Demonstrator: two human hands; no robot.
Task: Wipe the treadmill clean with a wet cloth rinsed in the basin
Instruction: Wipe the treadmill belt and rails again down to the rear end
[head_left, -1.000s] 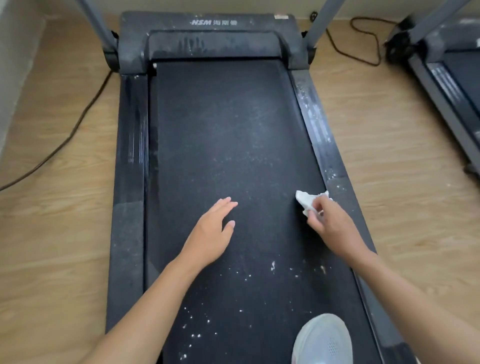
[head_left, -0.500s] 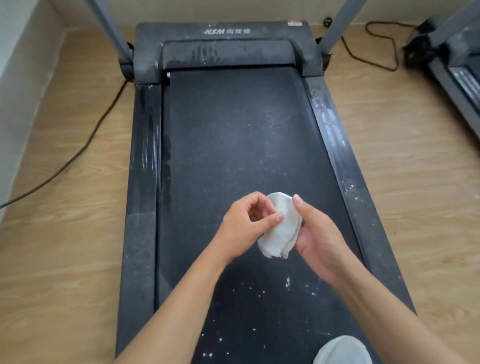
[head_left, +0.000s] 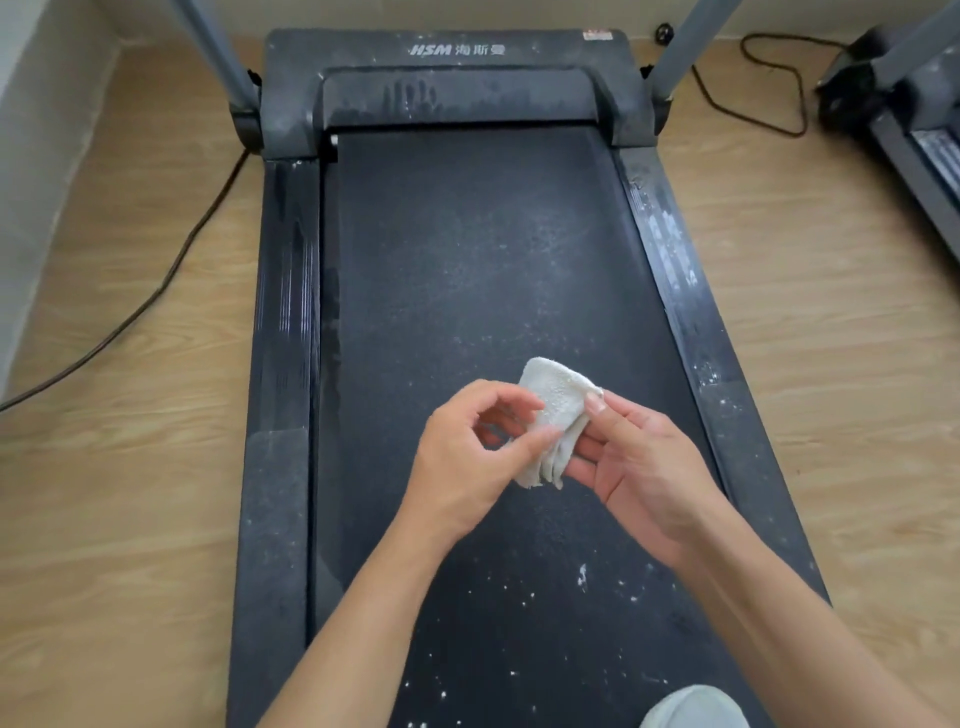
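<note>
A dark treadmill (head_left: 467, 249) fills the middle of the view, its belt dusted with white specks and its right side rail (head_left: 670, 260) smeared with white. Above the belt I hold a small folded white cloth (head_left: 553, 415) between both hands. My left hand (head_left: 467, 457) pinches the cloth's left edge with thumb and fingers. Under the cloth lies my right hand (head_left: 639, 467), thumb on the top right corner. The basin is not in view.
A black cable (head_left: 171, 270) runs over the wooden floor on the left, beside a white wall. Another cable (head_left: 769, 88) loops at the back right. A second treadmill (head_left: 914, 135) stands at the right edge. My white shoe (head_left: 696, 709) rests on the belt's near end.
One second ago my right hand alone held the cloth near the right rail and my left hand was open. Both hands then met over the belt's middle and now hold the cloth together.
</note>
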